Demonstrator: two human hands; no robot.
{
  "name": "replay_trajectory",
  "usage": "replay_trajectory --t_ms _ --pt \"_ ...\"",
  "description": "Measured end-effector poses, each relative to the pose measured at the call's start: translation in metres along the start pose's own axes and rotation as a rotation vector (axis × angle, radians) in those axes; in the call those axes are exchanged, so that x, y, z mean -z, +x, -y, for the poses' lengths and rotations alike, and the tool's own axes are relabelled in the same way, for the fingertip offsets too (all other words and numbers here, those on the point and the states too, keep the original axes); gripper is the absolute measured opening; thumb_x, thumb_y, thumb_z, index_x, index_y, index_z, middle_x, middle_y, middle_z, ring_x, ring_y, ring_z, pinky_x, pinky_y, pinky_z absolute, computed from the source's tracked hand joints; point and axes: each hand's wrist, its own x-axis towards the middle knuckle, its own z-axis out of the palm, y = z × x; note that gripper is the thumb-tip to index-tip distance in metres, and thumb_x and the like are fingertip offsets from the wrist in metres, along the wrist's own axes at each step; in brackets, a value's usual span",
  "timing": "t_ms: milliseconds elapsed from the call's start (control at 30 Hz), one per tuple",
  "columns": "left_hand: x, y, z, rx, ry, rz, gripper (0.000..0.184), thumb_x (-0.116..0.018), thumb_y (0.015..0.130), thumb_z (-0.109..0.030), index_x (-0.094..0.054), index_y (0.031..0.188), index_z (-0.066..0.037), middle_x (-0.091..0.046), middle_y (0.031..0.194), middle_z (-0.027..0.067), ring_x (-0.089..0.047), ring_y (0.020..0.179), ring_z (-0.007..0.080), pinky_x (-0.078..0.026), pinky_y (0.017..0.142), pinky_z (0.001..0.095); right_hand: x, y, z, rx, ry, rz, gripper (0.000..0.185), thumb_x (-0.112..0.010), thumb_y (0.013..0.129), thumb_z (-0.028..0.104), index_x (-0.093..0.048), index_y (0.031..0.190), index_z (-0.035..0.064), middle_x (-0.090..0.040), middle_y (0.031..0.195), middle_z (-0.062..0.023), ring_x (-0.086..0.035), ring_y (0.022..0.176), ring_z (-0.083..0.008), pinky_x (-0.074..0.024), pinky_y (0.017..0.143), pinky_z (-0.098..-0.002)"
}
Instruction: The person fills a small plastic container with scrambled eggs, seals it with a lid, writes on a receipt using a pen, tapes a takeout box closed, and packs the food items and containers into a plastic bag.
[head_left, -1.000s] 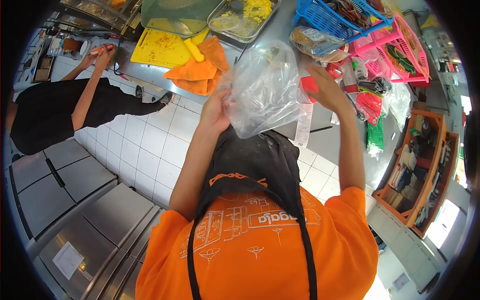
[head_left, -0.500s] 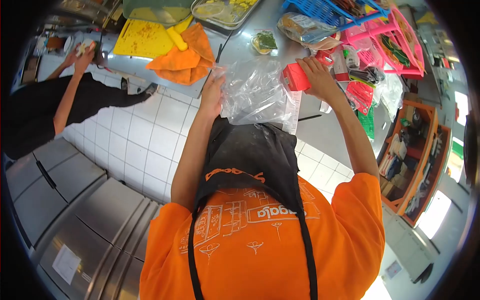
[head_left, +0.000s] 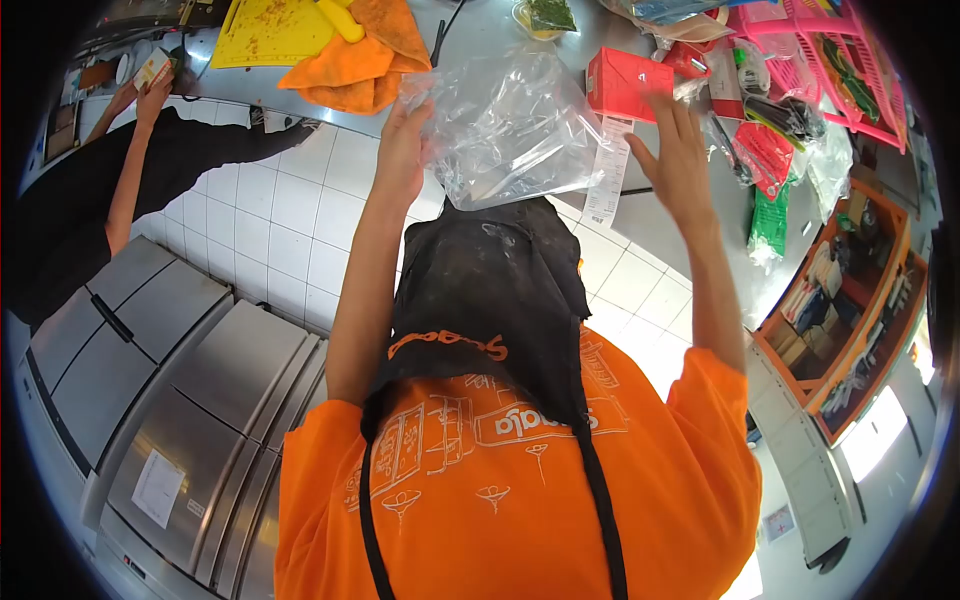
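Observation:
My left hand (head_left: 402, 155) is closed on the left edge of a clear plastic bag (head_left: 510, 135), which spreads crumpled over the counter's front edge. My right hand (head_left: 678, 160), slightly blurred, holds nothing; its thumb and fingers are apart. Just beyond its fingertips a red box (head_left: 625, 82) stands on the counter, right of the bag. Under the box and beside the bag, a printed paper receipt (head_left: 607, 175) hangs past the counter edge.
An orange cloth (head_left: 370, 65) and a yellow board (head_left: 265, 35) lie at the left. Pink baskets (head_left: 840, 60), a red packet (head_left: 765, 155) and a green packet (head_left: 768, 220) crowd the right. Another person's hands (head_left: 150, 85) hold a small carton at far left.
My right hand has let go of the red box and drawn back toward me, its fingers opening. The box stays beside the bag. My left hand keeps hold of the bag, and the view has shifted.

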Motion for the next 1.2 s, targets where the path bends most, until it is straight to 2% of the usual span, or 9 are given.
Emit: replay_trajectory --t_ms 133,233,567,767,867,967,1100,1167,1200 --pt "0.008 0.001 -0.002 -0.019 -0.016 -0.008 0.029 -0.063 0.097 -0.019 -0.056 0.125 -0.016 -0.054 0.101 -0.0015 -0.053 0.083 0.0093 -0.043 0.067 0.0236 -0.044 -0.087 -0.004 -0.119 -0.093 0.207 0.04 -0.078 0.078 0.014 -0.062 0.115 0.0103 -0.054 0.133 -0.0086 -0.049 0.124 -0.0328 -0.0439 0.099 -0.0507" --pt "0.013 0.008 0.0 -0.027 0.005 0.016 0.032 -0.064 0.096 -0.019 -0.055 0.126 -0.016 -0.055 0.105 -0.0015 -0.054 0.089 0.0097 -0.045 0.073 0.0252 -0.078 -0.116 0.006 -0.088 -0.098 0.175 0.042 -0.081 0.079 0.019 -0.062 0.114 0.0088 -0.048 0.139 -0.0097 -0.036 0.14 -0.0363 -0.034 0.11 -0.0537" --pt "0.015 0.009 -0.011 -0.083 0.197 0.087 0.042 -0.064 0.095 -0.017 -0.053 0.136 -0.014 -0.058 0.11 -0.0046 -0.053 0.092 0.0031 -0.04 0.071 0.0198 -0.119 -0.113 0.046 -0.153 -0.028 0.054 0.055 -0.083 0.077 0.031 -0.06 0.117 0.0008 -0.045 0.143 -0.0157 -0.034 0.142 -0.0394 -0.0308 0.11 -0.0611" --pt "0.013 0.01 -0.017 -0.218 0.235 0.113 0.045 -0.062 0.097 -0.017 -0.051 0.14 -0.01 -0.062 0.121 -0.004 -0.053 0.092 0.0019 -0.04 0.073 0.0194 -0.098 -0.108 0.034 -0.116 0.053 0.148 0.039 -0.074 0.086 0.028 -0.064 0.113 0.0022 -0.051 0.138 -0.016 -0.042 0.137 -0.0381 -0.0362 0.11 -0.0534" --pt "0.007 0.01 -0.02 -0.336 0.351 0.088 0.045 -0.062 0.097 -0.015 -0.052 0.14 -0.007 -0.062 0.12 -0.0034 -0.054 0.096 0.0029 -0.042 0.077 0.0198 -0.077 -0.095 0.025 -0.12 0.234 0.22 0.029 -0.072 0.088 0.022 -0.065 0.109 0.0034 -0.055 0.131 -0.0158 -0.051 0.126 -0.0362 -0.042 0.104 -0.0481" --pt "-0.008 -0.005 -0.034 -0.393 0.417 0.167 0.041 -0.064 0.093 -0.009 -0.058 0.133 -0.006 -0.061 0.116 0.0008 -0.048 0.086 0.0057 -0.042 0.07 0.0241 -0.039 -0.062 0.005 -0.329 0.26 0.301 0.026 -0.072 0.087 0.018 -0.066 0.108 0.0044 -0.057 0.126 -0.0155 -0.056 0.115 -0.0342 -0.0452 0.098 -0.0458" --pt "-0.02 0.0 -0.025 -0.694 0.526 0.272 0.041 -0.064 0.088 -0.001 -0.062 0.128 -0.008 -0.059 0.105 0.0031 -0.05 0.083 0.0112 -0.044 0.075 0.0269 0.017 0.008 0.001 -0.033 0.014 -0.032 0.06 -0.082 0.076 0.02 -0.057 0.13 0.0104 -0.056 0.127 -0.0152 -0.053 0.117 -0.0356 -0.0438 0.099 -0.0494" --pt "-0.032 -0.012 -0.038 -0.748 0.655 0.329 0.043 -0.064 0.085 0.002 -0.063 0.126 -0.009 -0.058 0.099 0.0048 -0.052 0.082 0.0149 -0.044 0.077 0.028 0.019 0.037 -0.002 0.136 -0.129 -0.011 0.077 -0.084 0.072 0.022 -0.048 0.14 0.0127 -0.055 0.128 -0.015 -0.052 0.119 -0.0363 -0.0415 0.101 -0.0527" --pt "-0.041 -0.024 -0.048 -0.824 0.746 0.331 0.035 -0.064 0.085 0.005 -0.063 0.119 -0.006 -0.06 0.102 0.0068 -0.059 0.091 0.0173 -0.047 0.083 0.0281 0.016 0.05 -0.005 0.218 -0.199 -0.003 0.085 -0.086 0.07 0.023 -0.044 0.144 0.0139 -0.055 0.128 -0.015 -0.051 0.12 -0.0367 -0.0403 0.103 -0.0544"
